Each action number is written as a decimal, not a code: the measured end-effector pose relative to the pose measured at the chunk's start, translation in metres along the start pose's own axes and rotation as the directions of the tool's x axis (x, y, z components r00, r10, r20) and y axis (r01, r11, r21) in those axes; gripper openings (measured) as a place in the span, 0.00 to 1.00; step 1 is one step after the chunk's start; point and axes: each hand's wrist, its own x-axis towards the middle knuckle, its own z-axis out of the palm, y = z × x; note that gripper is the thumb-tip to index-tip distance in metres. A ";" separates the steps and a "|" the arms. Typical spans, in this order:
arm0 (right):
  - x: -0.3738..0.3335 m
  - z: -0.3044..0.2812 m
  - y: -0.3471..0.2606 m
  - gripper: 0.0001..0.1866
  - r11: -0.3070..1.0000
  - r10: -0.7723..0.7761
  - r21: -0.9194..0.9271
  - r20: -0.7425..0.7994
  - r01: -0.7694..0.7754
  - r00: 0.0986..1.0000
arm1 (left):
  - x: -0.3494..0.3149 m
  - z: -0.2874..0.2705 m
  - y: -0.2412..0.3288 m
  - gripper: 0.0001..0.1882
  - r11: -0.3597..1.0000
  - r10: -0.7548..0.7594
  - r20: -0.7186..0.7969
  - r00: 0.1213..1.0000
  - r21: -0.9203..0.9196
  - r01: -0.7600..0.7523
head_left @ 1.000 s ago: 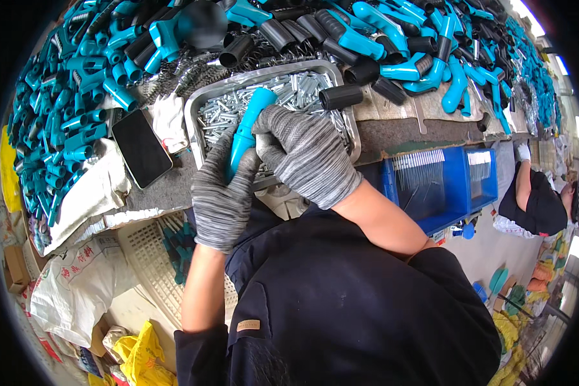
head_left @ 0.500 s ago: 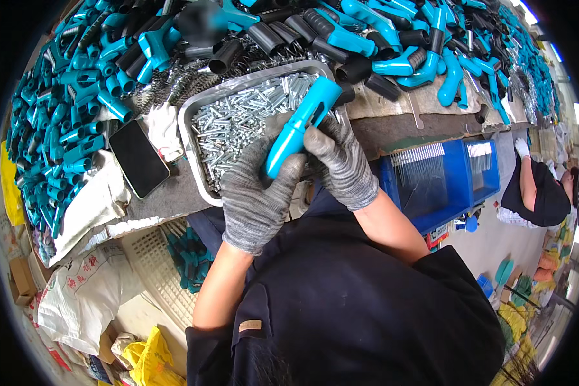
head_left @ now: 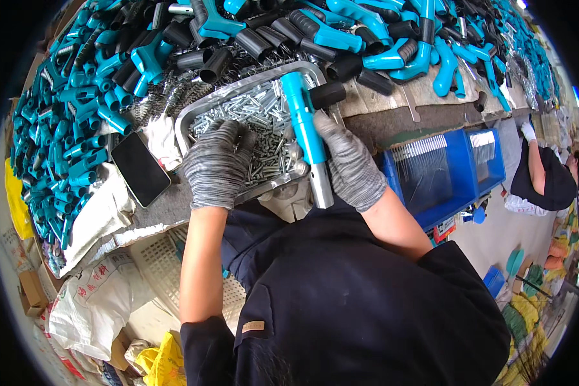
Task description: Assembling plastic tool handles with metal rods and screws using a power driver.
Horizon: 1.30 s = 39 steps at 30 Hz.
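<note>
Beyond the tray (head_left: 181, 122) lies a crowded row of black tubes (head_left: 253, 44) and bent teal handles (head_left: 328, 30), with a tangle of springs (head_left: 164, 96) at its far left. A loose black tube (head_left: 329, 95) sits at the tray's right rim, just behind the teal tube (head_left: 304, 125), which hides part of that side. Left of the tray are a white cloth (head_left: 163, 141) and a dark phone (head_left: 140, 168), and farther left a heap of teal parts (head_left: 64, 141). The left hand (head_left: 219, 164), in a grey striped glove, reaches into the tray's left part with fingers curled down among the metal pins (head_left: 267, 151); whether they pinch one cannot be told. The right hand (head_left: 354, 164), gloved alike, has its fingers closed along the teal tube, which slants across the tray's right part, its metal sleeve (head_left: 321, 186) poking out past the near rim. The counter (head_left: 399, 127) carries a worn grey covering. Right of the tray a blue bin (head_left: 453, 201) holds thin rods; far beyond it is another person (head_left: 547, 180) in dark clothing.
</note>
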 end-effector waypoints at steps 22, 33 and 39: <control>-0.009 -0.001 0.004 0.25 0.950 -0.112 -0.256 0.249 0.176 0.962 | -0.007 -0.009 0.033 0.13 0.211 0.073 0.276 0.958 -0.943 0.256; -0.004 0.004 0.001 0.23 0.526 -0.465 -0.654 0.314 0.544 0.828 | -0.006 -0.008 0.051 0.20 0.189 -0.023 0.243 0.970 -0.952 0.243; -0.015 0.011 -0.008 0.25 0.961 -0.137 -0.194 0.280 0.196 0.950 | -0.010 -0.005 0.047 0.21 0.198 -0.021 0.260 0.965 -0.945 0.259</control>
